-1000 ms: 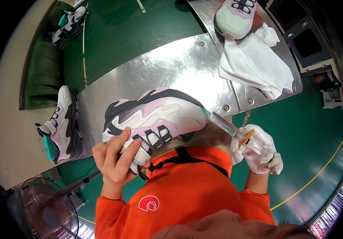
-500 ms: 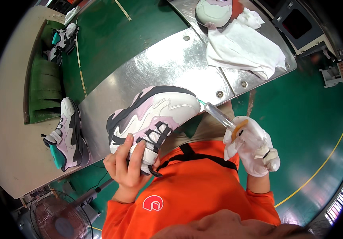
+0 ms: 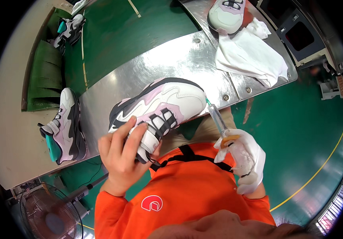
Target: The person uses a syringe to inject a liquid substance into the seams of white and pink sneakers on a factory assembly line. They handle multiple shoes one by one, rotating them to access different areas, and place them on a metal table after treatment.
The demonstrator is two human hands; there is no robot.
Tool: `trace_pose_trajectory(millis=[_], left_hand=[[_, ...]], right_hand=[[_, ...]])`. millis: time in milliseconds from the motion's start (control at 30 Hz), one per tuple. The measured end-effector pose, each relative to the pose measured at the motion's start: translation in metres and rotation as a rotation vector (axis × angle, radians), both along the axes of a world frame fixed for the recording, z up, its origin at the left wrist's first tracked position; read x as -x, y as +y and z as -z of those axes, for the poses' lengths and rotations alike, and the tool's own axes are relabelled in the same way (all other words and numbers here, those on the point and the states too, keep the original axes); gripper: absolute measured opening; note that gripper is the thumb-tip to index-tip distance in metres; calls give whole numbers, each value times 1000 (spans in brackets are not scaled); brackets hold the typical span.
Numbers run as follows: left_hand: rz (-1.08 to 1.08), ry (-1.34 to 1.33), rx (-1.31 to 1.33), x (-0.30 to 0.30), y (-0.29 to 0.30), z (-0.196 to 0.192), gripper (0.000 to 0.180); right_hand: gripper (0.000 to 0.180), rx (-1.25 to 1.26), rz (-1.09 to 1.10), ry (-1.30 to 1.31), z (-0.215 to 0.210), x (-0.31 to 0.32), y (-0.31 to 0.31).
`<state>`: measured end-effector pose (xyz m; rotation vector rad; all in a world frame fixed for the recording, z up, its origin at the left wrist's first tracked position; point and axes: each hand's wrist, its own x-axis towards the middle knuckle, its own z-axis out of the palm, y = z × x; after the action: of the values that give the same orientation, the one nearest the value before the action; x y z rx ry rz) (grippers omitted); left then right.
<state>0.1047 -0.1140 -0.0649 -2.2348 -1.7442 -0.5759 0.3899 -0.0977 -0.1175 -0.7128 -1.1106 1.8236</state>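
My bare left hand (image 3: 123,153) grips a white, lilac and black sneaker (image 3: 187,98) by its strap and collar, holding it on its side over the metal tabletop. In my right hand (image 3: 241,159), which wears a white glove, is a clear syringe (image 3: 218,120) with an orange flange and a green tip. The tip meets the edge between the toe's upper and the dark sole. Glove cloth hides most of the right fingers.
Another sneaker (image 3: 63,126) lies at the left on the metal table (image 3: 155,59). A white cloth (image 3: 251,55) and a sneaker (image 3: 226,16) are at the far right, beside a grey machine (image 3: 297,34). More shoes (image 3: 71,30) lie on the green belt. A fan (image 3: 54,217) stands lower left.
The syringe has swung more upright, its tip shifting along the toe edge. My gloved hand has moved slightly left and down. The held sneaker has turned slightly, its toe moving right and up.
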Motion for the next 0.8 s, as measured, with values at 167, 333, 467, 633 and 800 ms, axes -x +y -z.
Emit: trace_pose_trajectory(millis=[167,333,467,633,800], left_hand=[[37,-81,92,7,26,-13,50],[56,-162,174,15,55,-25,47],[100,-191,217,21,74,-27,46],[116,-211,265,30,83,-25,50],[31,-315,320,32,88,-23,51]], right_hand=[[100,-102,21,13,11,9,2],[96,-296,46,-5,41,16,6],[90,-253,23,55,64,23,7],[70,-263,-23,152,85,30,6],[69,-239,-9,183,95,32,1]])
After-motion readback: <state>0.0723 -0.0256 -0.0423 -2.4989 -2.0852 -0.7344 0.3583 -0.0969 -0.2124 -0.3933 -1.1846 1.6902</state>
